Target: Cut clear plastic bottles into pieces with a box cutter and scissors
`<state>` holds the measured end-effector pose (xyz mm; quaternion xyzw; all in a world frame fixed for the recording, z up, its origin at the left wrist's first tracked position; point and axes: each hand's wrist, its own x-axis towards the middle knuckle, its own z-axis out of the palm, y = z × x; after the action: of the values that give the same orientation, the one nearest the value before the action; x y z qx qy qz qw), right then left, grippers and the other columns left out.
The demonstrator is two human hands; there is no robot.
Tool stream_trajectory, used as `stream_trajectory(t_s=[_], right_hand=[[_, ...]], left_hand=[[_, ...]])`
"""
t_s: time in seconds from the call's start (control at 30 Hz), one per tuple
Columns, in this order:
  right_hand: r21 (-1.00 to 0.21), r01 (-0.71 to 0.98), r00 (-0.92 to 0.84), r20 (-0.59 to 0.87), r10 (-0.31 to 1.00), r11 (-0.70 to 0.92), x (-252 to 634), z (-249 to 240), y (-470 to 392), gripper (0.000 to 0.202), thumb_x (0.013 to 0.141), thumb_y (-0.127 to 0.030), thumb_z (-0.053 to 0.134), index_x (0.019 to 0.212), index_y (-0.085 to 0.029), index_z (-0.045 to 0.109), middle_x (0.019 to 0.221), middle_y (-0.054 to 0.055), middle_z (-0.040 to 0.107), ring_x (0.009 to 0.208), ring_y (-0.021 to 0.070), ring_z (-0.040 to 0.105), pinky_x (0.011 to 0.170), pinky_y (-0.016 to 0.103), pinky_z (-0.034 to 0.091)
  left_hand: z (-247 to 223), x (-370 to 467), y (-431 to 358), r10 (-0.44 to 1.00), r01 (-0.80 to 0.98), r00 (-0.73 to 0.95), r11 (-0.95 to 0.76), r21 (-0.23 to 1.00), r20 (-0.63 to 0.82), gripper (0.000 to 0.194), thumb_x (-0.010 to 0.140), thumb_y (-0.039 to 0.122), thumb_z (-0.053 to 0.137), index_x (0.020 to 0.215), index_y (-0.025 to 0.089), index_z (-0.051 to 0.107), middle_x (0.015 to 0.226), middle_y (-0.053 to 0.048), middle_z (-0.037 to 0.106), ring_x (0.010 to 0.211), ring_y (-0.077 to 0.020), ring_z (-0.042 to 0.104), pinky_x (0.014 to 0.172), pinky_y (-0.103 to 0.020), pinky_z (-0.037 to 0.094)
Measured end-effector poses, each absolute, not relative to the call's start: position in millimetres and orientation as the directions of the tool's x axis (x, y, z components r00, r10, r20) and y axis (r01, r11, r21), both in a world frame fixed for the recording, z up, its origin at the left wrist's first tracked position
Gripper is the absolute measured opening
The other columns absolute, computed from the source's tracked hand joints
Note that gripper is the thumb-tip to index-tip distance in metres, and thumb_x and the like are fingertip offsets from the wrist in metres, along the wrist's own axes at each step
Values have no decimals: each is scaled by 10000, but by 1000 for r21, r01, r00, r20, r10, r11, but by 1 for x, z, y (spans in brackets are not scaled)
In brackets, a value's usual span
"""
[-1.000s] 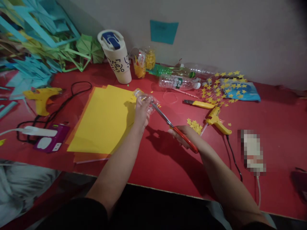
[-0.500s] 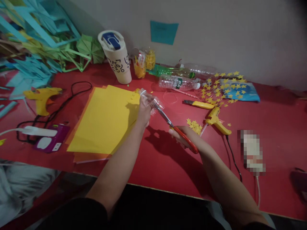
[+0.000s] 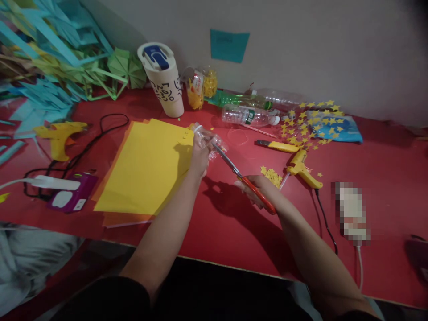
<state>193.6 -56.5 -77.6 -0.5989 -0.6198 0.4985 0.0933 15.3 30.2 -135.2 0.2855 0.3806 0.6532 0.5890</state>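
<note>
My left hand (image 3: 199,156) is closed around a clear plastic bottle piece (image 3: 218,145) with a white ring at its upper end. In my right hand (image 3: 256,189) is a pair of scissors (image 3: 257,192) with red handles. The scissors' blades point up and left and meet the plastic beside my left fingers; exactly where they cut is hidden. A stack of yellow paper (image 3: 143,165), with orange sheets beneath, lies just left of my left hand. Small yellow paper stars (image 3: 271,177) are heaped beyond my right hand.
A yellow glue gun (image 3: 303,169) and a yellow utility knife (image 3: 279,146) lie to the right. Several bottles (image 3: 247,115) line the wall beside a white tumbler (image 3: 165,84). Another glue gun (image 3: 58,136) and a purple power strip (image 3: 75,191) with cords sit at left.
Very little differs. The clear plastic piece has turned slightly in my left hand against the scissors' blades; both arms stay almost in place.
</note>
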Motion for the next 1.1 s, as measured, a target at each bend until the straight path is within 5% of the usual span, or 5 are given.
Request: stream_trajectory(t_s=[0.23,0.6,1.1], right_hand=[[-761,579,-291,-530,796,-295,195,-76,-61,543,814,-747,495,676,-222,462,479,-72,408,367,90,406,409,230,338],[-785,533,-274,-512,814,-314,195,-86,-62,532,847,-716,500,643,-229,428,429,-77,389,334,85,400,386,221,322],[-758,539,-224,-548,806,-366,188,-61,-61,568,720,-784,545,633,-231,447,421,-85,373,329,77,374,370,224,321]], left_hand=[[-139,19,28,996,-475,-83,-12,880,-31,364,671,299,840,922,275,578,923,-26,647,976,-229,643,870,-360,522],[-149,17,34,997,-451,-61,-75,889,53,462,643,442,847,939,278,533,938,-28,609,877,-195,606,789,-337,494],[-154,15,36,993,-434,13,-104,895,121,483,608,259,861,994,270,570,943,-19,626,935,-198,615,881,-344,476]])
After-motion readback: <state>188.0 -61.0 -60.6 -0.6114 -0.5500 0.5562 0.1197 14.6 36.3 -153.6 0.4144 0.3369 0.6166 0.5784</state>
